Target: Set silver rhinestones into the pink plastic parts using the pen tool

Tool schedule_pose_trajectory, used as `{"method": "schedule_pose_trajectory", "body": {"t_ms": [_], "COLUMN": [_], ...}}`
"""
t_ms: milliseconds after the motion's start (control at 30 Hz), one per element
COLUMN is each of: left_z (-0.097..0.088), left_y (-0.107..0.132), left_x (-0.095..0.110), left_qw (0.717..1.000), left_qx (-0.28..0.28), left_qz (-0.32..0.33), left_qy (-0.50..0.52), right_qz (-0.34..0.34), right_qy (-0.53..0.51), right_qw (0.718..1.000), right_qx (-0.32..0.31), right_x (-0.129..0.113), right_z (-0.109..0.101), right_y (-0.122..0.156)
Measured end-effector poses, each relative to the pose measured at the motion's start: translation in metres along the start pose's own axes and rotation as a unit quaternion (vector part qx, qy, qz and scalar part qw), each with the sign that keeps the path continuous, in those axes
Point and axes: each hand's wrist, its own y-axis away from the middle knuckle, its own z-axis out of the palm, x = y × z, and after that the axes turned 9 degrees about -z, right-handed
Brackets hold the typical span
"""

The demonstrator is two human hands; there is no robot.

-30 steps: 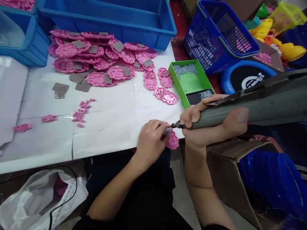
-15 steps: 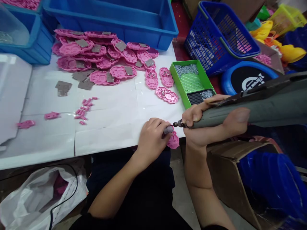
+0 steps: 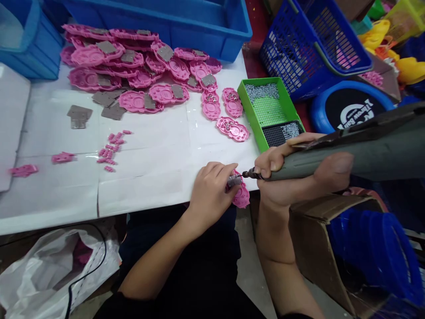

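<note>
At the table's front edge, my left hand (image 3: 214,190) is closed on a pink plastic shell (image 3: 241,197), its thumb and fingers around a grey plate (image 3: 234,180) lying on the shell. My right hand (image 3: 274,170) wraps round a large grey-green electric screwdriver (image 3: 305,161), held nearly level. Its thin bit reaches the grey plate; whether a screw sits under the tip I cannot make out. Three pink shells with metal screws or discs, one of them a near shell (image 3: 233,129), lie beyond my hands. A green tray (image 3: 247,99) of small screws stands beside them.
Many pink shells with grey plates (image 3: 142,101) are heaped before a blue bin (image 3: 206,33). Loose grey plates (image 3: 79,117) and small pink pieces (image 3: 109,150) lie at left. A blue basket (image 3: 285,48) and a cardboard box (image 3: 312,235) stand to the right.
The view has shifted slightly, so the table things sit a little differently in frame. Both hands keep their hold, with the screwdriver bit still at the grey plate.
</note>
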Motion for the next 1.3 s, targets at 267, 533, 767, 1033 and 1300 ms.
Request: {"method": "schedule_pose_trajectory", "body": {"t_ms": [267,533,767,1033,1300], "left_z": [-0.001,-0.001,-0.001,-0.008,-0.107], "left_y": [0.000,0.000,0.002,0.011,-0.044], "left_x": [0.002,0.003,0.000,0.002,-0.042], "left_qw": [1.000,1.000,1.000,0.996,0.976], "left_qx": [0.002,0.011,0.006,-0.024,-0.036], "left_qz": [0.002,-0.002,0.010,0.074,0.070], "left_qy": [-0.003,-0.013,-0.003,-0.040,-0.205], "right_qz": [0.019,0.042,0.017,-0.092,-0.148], "right_qy": [0.022,-0.090,-0.158,-0.075,0.073], "right_qw": [0.999,0.987,0.951,0.993,0.978], "right_qx": [-0.043,-0.126,-0.265,-0.023,0.127], "right_x": [0.006,0.008,0.011,-0.014,-0.018], "right_z": [0.004,0.008,-0.016,-0.043,-0.055], "right_y": [-0.003,-0.007,-0.019,-0.036,-0.055]}}
